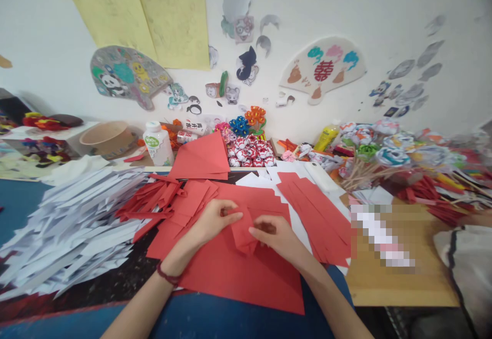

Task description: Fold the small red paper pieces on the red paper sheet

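Observation:
Between my two hands is a small folded piece of red paper (242,234), held just above larger red sheets (246,282). My left hand (217,218) pinches its upper left edge between thumb and fingers. On the other side, my right hand (274,234) grips the right edge, thumb toward me and fingers curled. Smaller red paper pieces (188,205) lie by my left wrist, which wears a dark red band (168,274). Long red strips of paper (311,211) rest on white sheets to the right of my right hand.
A big heap of folded white paper strips (84,221) covers the left side, beside red strips (154,198). Along the wall stand a white bottle (158,144), red-and-white paper flowers (251,152) and a yellow bottle (326,136). Paper flowers on sticks (392,149) lie at right, behind a wooden board (407,277).

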The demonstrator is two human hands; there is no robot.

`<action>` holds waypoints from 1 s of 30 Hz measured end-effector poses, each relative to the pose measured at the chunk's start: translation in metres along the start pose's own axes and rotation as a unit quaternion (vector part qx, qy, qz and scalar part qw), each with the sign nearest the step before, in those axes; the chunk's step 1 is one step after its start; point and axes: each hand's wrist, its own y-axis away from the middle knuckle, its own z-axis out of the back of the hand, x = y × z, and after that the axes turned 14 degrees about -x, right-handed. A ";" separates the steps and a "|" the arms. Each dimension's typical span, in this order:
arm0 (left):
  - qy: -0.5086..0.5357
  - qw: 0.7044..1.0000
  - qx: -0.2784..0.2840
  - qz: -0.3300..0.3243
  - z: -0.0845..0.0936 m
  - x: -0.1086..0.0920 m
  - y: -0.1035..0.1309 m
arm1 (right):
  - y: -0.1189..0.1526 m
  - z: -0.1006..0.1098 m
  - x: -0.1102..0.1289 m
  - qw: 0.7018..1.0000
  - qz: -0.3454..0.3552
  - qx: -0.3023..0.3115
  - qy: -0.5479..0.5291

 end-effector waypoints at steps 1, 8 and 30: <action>-0.021 1.000 0.014 -0.011 -0.002 -0.001 0.000 | -0.005 -0.002 0.000 1.000 0.015 -0.023 0.000; -0.073 0.994 -0.033 0.074 -0.011 0.009 0.002 | -0.020 -0.012 -0.011 0.995 -0.033 -0.082 0.039; -0.374 0.914 -0.127 -0.094 -0.039 0.008 0.032 | 0.002 -0.030 -0.019 0.926 0.166 -0.197 0.276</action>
